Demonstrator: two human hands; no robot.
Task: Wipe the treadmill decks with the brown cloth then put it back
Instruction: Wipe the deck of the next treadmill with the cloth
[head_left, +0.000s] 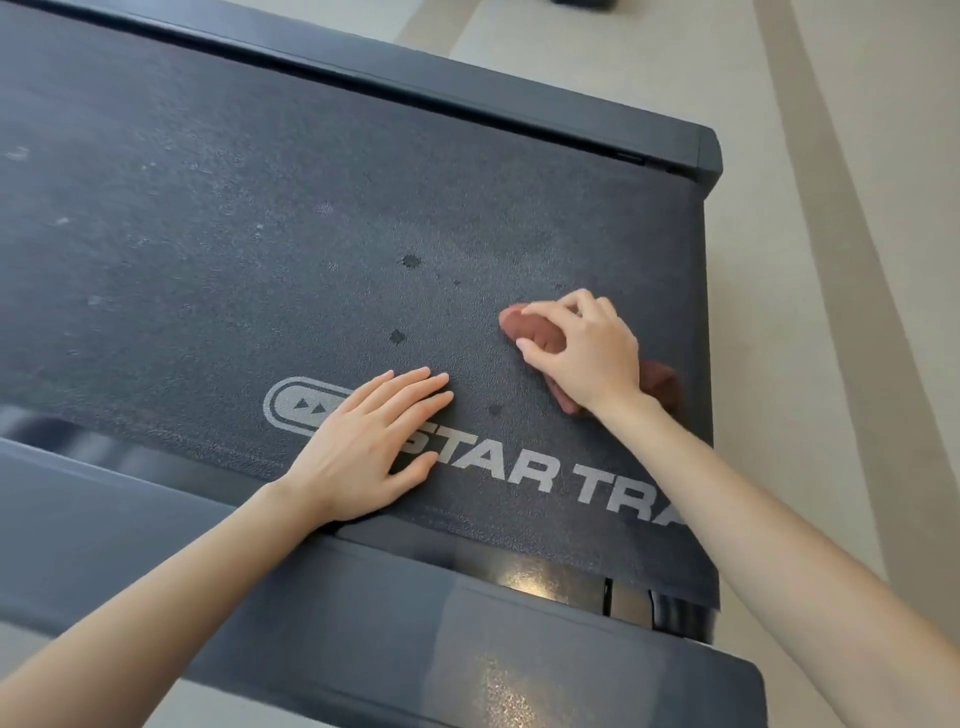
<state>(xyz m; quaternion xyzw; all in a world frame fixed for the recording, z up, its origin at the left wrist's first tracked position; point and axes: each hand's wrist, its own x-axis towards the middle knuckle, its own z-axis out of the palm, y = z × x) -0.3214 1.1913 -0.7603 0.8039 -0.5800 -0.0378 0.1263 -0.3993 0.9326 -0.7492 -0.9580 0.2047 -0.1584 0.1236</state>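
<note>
- Treadmill belt (260, 208) fills most of the view; dark, textured, with pale dusty smears toward the left.
- Brown cloth (540, 332) lies bunched on the belt near its right end; 1 fold shows past the fingertips, another sticks out by the wrist.
- Right hand (592, 358) is on top of the cloth; fingers and thumb curled round it, pinching it against the belt.
- Left hand (363, 447) lies flat on the belt, left of the cloth and apart from it; fingers straight and close together, holding nothing; it covers part of the white logo (545, 478).
- Dark spots (410, 260) are scattered on the belt between and beyond the 2 hands.
- Near side rail (156, 545) runs under both forearms; far side rail (415, 78) borders the pale floor (831, 260).
</note>
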